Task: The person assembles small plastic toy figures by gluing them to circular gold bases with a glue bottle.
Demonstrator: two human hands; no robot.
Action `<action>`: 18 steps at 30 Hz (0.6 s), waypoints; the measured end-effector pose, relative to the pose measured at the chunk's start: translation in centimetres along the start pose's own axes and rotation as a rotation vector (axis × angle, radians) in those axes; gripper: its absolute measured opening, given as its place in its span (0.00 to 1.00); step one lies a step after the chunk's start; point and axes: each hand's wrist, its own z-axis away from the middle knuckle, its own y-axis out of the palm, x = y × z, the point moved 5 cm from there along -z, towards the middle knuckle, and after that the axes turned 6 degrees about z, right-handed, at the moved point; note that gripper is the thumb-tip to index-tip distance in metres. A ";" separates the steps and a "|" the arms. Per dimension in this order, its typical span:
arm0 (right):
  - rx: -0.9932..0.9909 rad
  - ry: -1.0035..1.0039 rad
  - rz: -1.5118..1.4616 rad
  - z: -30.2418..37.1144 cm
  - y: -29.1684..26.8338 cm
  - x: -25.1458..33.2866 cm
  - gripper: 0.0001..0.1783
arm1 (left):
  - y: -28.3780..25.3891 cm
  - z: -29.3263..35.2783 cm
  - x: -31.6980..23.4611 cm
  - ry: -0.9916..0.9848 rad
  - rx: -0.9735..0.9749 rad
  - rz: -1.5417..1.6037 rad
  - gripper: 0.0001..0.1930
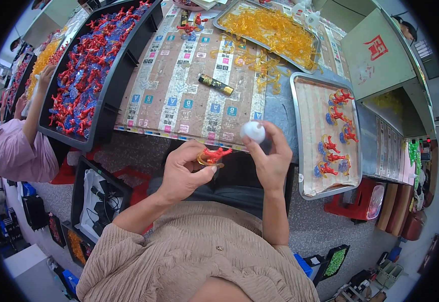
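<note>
In front of my chest, my left hand (180,173) pinches a small red figurine (216,154) between thumb and fingers. A curved translucent yellow piece (210,163) sits at the figurine's lower part, close to my thumb. To the right and slightly higher, my right hand (272,163) is closed on a small white bottle (252,132), whose rounded end faces up. The bottle's other end is hard to make out. Both hands are at the near edge of the table, and the bottle is apart from the figurine.
A black crate (99,108) of red-and-blue figurines stands left. A metal tray (296,146) with several figurines lies right; another tray (316,58) holds yellow pieces, some spilled. A black-and-gold tube (216,84) lies on the paper-covered table (179,75). A co-worker (23,146) sits at left.
</note>
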 end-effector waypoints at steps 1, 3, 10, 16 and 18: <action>-0.001 -0.002 -0.001 -0.5 0.5 -0.2 0.20 | 0.0 0.0 -0.1 0.011 -0.004 0.008 0.09; -0.002 -0.027 -0.017 -1.4 1.2 -0.3 0.20 | 0.1 0.1 -0.2 0.027 0.016 -0.027 0.10; -0.007 0.029 0.030 -1.7 2.1 -1.0 0.20 | 0.3 -0.2 0.2 -0.025 -0.003 0.011 0.10; -0.273 -0.211 0.360 0.7 -0.4 2.5 0.24 | 0.5 -0.6 0.7 -0.096 0.020 0.061 0.12; -0.018 -0.009 0.228 3.0 -0.7 1.9 0.23 | 0.6 -0.6 0.8 -0.026 0.016 0.030 0.14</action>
